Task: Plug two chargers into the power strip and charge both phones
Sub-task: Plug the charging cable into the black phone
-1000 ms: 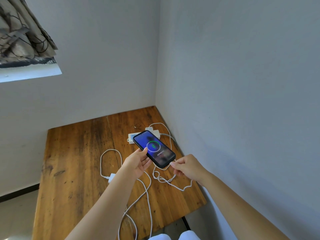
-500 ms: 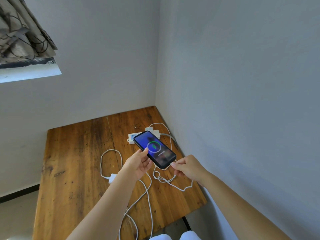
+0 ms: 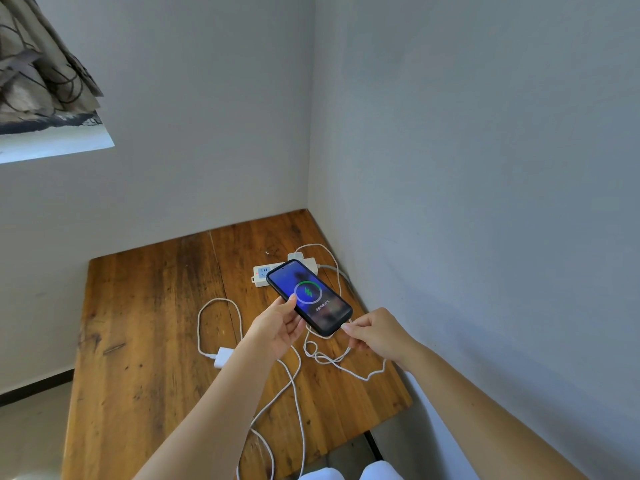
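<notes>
I note the left hand [image 3: 277, 329] gripping the lit phone [image 3: 309, 296] above the tabletop [image 3: 145, 341]; right hand [image 3: 375, 332] pinches its cable [image 3: 341, 362] at the near end

Left hand [image 3: 277, 329] gripping lit phone [image 3: 309, 296] above wooden table [image 3: 145, 341]; right hand [image 3: 377, 334] pinching white cable [image 3: 341, 365] at its base

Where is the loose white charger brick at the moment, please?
The charger brick lies unplugged on the wooden table, just left of the left forearm.
</notes>
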